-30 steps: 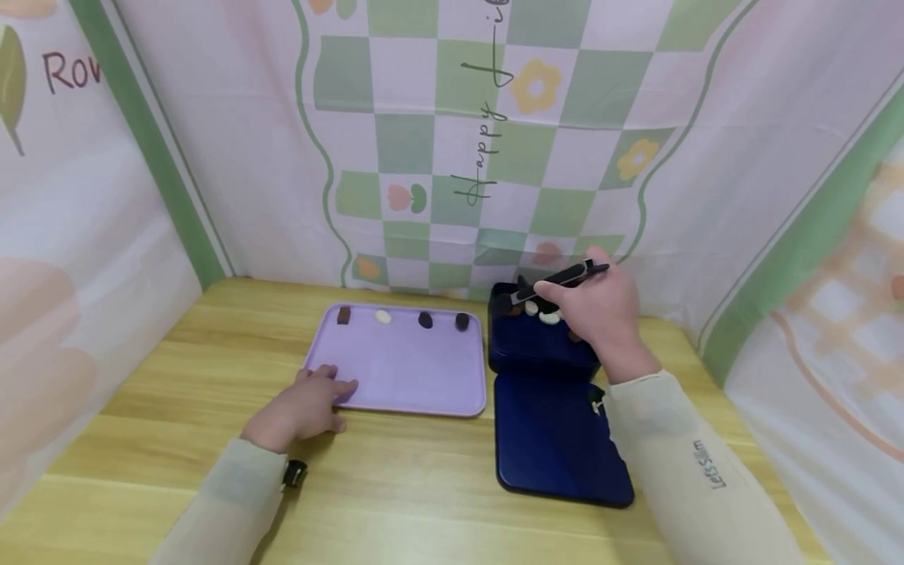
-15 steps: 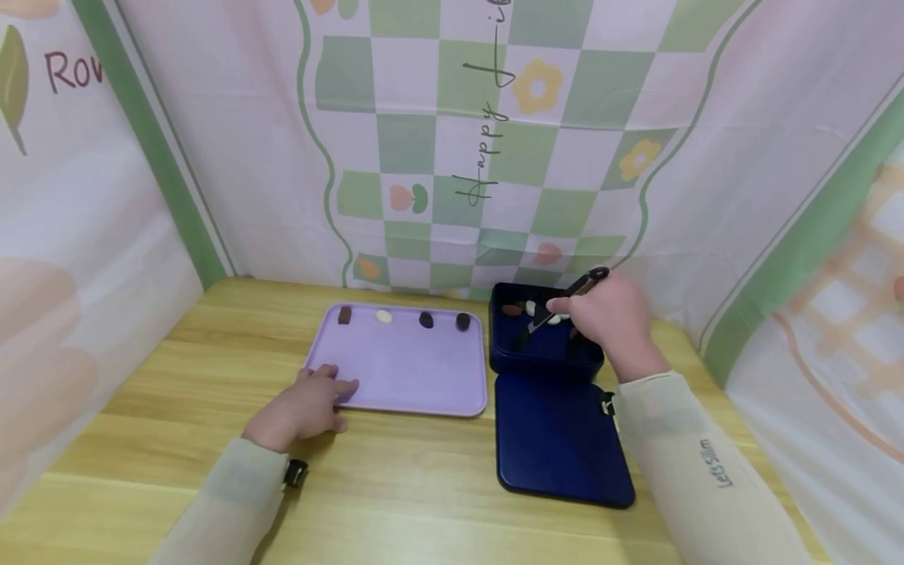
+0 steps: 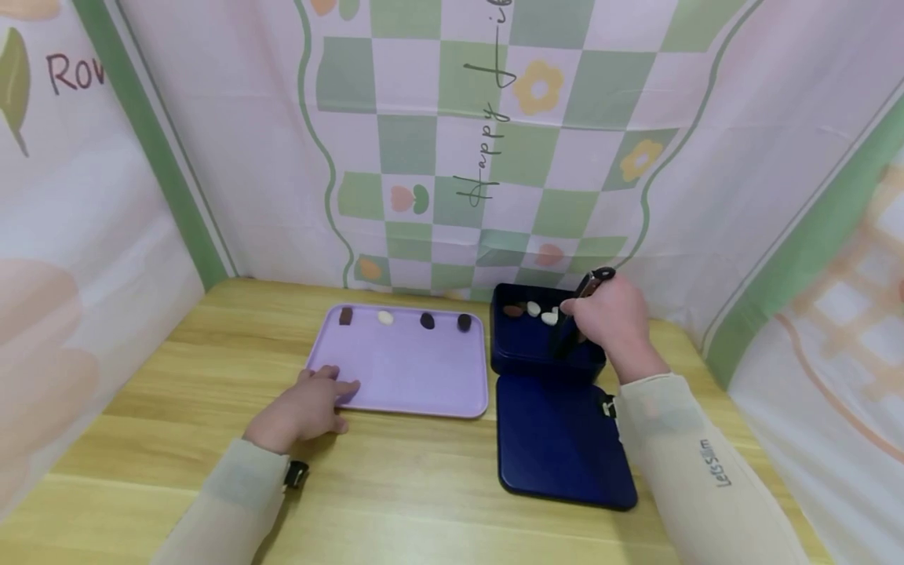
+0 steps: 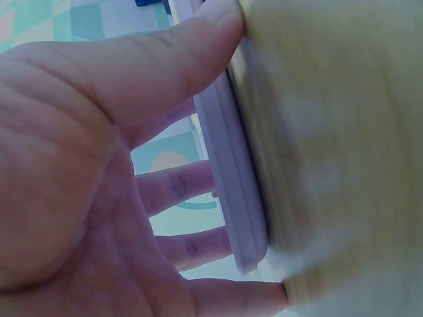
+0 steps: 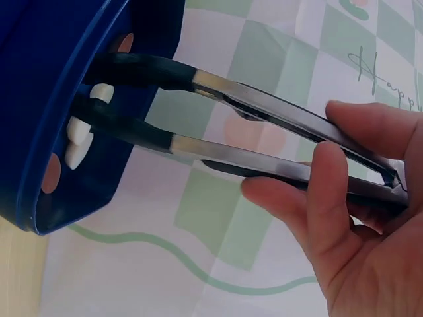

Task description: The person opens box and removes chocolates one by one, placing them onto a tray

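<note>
My right hand grips a pair of tongs with black tips, angled down into a dark blue box. The tong arms stand apart in the right wrist view, their tips close to several white oval pieces. A brown oval piece lies left of those in the box. My left hand rests at the near left corner of a lilac tray, fingers extended, thumb at its rim. Along the tray's far side sit a brown block, a white oval and two black pieces.
The box's flat blue lid lies in front of it, with a small dark latch at its right side. Tray and box stand side by side on a wooden table. A patterned cloth hangs close behind them.
My right hand has turned the tongs steeper, and their tips have swung from the box's far left to its near right. The left hand has stayed at the tray's corner.
</note>
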